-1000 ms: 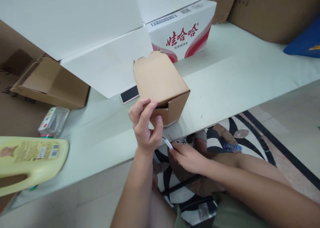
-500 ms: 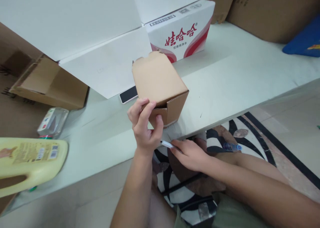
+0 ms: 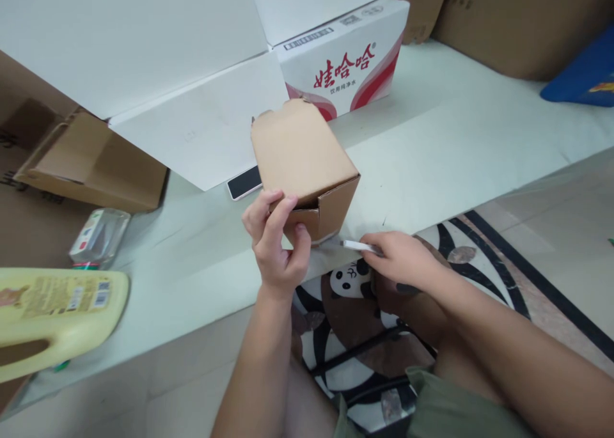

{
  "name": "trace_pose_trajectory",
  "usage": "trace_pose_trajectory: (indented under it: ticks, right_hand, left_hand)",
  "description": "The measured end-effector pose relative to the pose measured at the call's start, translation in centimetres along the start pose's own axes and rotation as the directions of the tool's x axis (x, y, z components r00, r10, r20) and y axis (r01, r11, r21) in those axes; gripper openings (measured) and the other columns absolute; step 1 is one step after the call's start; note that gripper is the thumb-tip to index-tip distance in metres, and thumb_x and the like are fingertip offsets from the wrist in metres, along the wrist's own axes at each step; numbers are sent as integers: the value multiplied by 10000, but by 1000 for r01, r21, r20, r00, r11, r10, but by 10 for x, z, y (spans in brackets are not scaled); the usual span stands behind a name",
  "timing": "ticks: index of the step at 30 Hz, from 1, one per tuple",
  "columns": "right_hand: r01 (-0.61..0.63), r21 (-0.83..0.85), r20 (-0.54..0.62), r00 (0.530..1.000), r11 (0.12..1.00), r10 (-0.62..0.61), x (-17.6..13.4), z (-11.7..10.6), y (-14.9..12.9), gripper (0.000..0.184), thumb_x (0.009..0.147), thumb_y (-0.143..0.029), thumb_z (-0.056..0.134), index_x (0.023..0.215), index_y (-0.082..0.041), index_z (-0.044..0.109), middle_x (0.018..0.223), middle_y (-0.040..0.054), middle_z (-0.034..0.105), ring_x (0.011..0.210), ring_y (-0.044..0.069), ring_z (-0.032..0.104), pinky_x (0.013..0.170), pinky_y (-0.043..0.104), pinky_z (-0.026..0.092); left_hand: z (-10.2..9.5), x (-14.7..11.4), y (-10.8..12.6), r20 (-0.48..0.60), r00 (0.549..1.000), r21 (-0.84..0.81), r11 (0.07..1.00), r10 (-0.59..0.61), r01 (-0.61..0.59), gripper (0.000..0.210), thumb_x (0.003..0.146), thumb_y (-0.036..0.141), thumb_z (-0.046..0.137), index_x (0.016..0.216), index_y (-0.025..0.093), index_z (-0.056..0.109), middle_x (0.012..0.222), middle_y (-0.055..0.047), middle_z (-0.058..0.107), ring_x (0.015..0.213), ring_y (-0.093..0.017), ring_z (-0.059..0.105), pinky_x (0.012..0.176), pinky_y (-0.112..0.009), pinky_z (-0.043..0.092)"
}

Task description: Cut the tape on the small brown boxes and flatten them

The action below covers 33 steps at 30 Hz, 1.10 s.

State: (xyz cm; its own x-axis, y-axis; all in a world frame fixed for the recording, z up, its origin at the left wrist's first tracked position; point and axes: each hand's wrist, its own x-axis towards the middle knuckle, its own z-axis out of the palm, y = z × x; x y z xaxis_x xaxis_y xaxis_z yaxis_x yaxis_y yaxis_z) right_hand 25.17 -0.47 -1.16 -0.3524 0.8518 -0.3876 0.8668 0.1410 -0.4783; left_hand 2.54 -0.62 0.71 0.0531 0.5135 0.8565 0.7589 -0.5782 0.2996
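Observation:
A small brown cardboard box (image 3: 304,153) is tilted at the front edge of the table. My left hand (image 3: 277,240) grips its near lower-left edge, fingers on top and thumb against the front flap. A narrow dark gap shows along the edge of that flap. My right hand (image 3: 400,256) is closed round a slim white box cutter (image 3: 359,245), its tip pointing left toward the box's lower corner but apart from it. The tool's far end is hidden in the hand. Behind the box, a flat device with a black face (image 3: 244,182) lies partly covered.
White cartons (image 3: 201,121) and a red-and-white water carton (image 3: 345,73) line the back of the pale table (image 3: 460,125). At left are a brown carton (image 3: 100,163), a clear bottle (image 3: 100,236) and a yellow jug (image 3: 62,310). A blue object (image 3: 582,73) stands far right.
My right hand has moved right and slightly up with the box cutter, away from my left wrist. The left hand keeps its grip on the box, which has barely shifted.

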Motion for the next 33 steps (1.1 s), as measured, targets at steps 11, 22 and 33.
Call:
trace_pose_trajectory:
  ticks: [11, 22, 33]
  right_hand:
    - [-104, -197, -260, 964, 975, 51, 14, -10, 32, 293, 974, -294, 461, 1095, -244, 723, 1002, 100, 671, 969, 279, 624, 791, 381, 385]
    - [244, 16, -579, 793, 970, -189, 23, 21, 23, 412, 927, -309, 518, 1310, -175, 585, 1245, 186, 625, 1160, 353, 621, 991, 542, 509]
    - [532, 307, -423, 819, 789, -388, 19, 45, 1, 632, 919, -256, 540, 1520, -185, 357, 1495, 187, 552, 1310, 309, 611, 1076, 522, 520]
  left_hand:
    - [-1, 0, 1, -5, 1000, -22, 1000, 3, -3, 477, 909, 150, 529, 1363, 292, 568, 1304, -96, 565, 1260, -261, 549, 1106, -469, 441]
    - [-2, 0, 1, 1, 1000, -84, 996, -9, 9, 547, 891, 98, 542, 1394, 314, 552, 1318, -83, 554, 1280, -255, 527, 1126, -458, 418]
    - [-2, 2, 2, -115, 993, -59, 998, -10, 4, 361, 918, 253, 564, 1276, 245, 611, 1245, -98, 573, 1205, -255, 558, 1089, -463, 430]
